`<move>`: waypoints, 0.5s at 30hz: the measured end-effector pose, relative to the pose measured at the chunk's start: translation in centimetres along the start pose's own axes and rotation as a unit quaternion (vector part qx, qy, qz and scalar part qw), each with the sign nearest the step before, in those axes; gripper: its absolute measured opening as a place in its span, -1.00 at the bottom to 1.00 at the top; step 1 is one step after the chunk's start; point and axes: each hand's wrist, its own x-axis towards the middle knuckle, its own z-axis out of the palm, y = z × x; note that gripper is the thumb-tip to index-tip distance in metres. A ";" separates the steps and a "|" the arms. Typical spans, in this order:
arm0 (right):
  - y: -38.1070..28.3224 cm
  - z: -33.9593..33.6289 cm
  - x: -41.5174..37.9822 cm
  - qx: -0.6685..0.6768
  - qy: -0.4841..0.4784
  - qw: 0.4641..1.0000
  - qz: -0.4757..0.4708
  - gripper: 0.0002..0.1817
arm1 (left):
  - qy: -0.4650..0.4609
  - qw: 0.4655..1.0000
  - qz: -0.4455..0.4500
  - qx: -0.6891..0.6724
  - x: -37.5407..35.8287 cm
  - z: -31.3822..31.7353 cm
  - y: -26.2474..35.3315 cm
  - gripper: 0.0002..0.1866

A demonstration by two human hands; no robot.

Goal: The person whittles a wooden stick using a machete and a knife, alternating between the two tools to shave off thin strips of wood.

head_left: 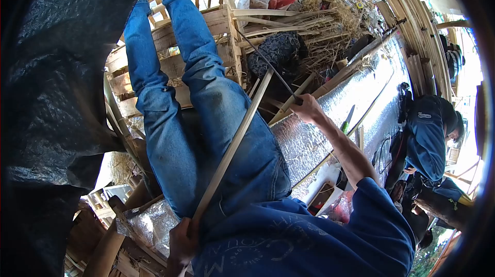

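Note:
My left hand (183, 238), low in the view, is closed round the near end of a long pale wooden strip (234, 148). The strip slants up across my jeans (216, 96), its far end beside a black plastic bundle (278, 52). My right hand (308, 108) grips the dark handle of a long, thin, dark blade-like tool (268, 64). This tool points up and left, passing close by the strip's far end in this view. Its exact kind does not show.
A silver foil-covered surface (304, 143) at right bears a green-handled knife (348, 118). Beyond it bends a person in a dark jacket (428, 132). Straw (330, 9) and split wood (268, 21) lie ahead. Black plastic sheeting (56, 70) hangs at left; stacked slats (423, 34) stand upper right.

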 end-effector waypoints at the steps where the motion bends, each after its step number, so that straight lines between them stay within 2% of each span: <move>1: 0.0 0.0 -0.7 0.022 -0.010 1.000 0.010 -0.79 | -0.002 1.000 -0.002 -0.001 -0.1 0.0 -0.2 -0.77; 3: 0.1 0.0 -1.5 0.045 -0.022 0.999 0.021 -0.79 | 0.009 1.000 -0.009 -0.011 -0.2 -0.2 -0.2 -0.74; 5: 0.8 -0.5 -1.8 0.004 -0.043 0.998 0.040 -0.72 | -0.001 1.000 -0.015 -0.001 -0.1 -1.0 0.5 -0.73; 6: 0.8 -0.5 -1.8 0.021 -0.020 1.000 -0.003 -0.77 | -0.011 1.000 -0.017 0.010 0.3 -1.4 0.9 -0.71; 7: 0.6 -0.6 -2.0 0.022 -0.021 1.000 -0.003 -0.77 | -0.011 1.000 -0.018 0.011 1.0 -1.5 1.1 -0.71; 9: -0.2 -1.1 -3.1 0.165 -0.033 0.985 0.033 -0.83 | 0.032 0.990 0.102 0.096 2.6 -1.4 1.3 -0.68; 10: -0.3 -0.9 -3.4 0.234 -0.047 0.971 0.029 -0.82 | 0.032 0.990 0.103 0.096 3.5 -1.4 1.7 -0.68; 12: -1.3 -0.9 -3.9 0.282 -0.055 0.957 0.032 -0.82 | -0.036 0.990 0.067 0.117 5.7 -1.2 3.3 -0.69; 14: -1.5 -0.6 -4.2 0.354 -0.072 0.932 0.033 -0.82 | 0.061 0.967 0.198 0.145 8.7 0.0 5.0 -0.65; 15: -1.7 -0.4 -5.3 0.356 -0.069 0.931 0.035 -0.82 | 0.089 0.957 0.252 0.112 11.1 1.1 6.6 -0.63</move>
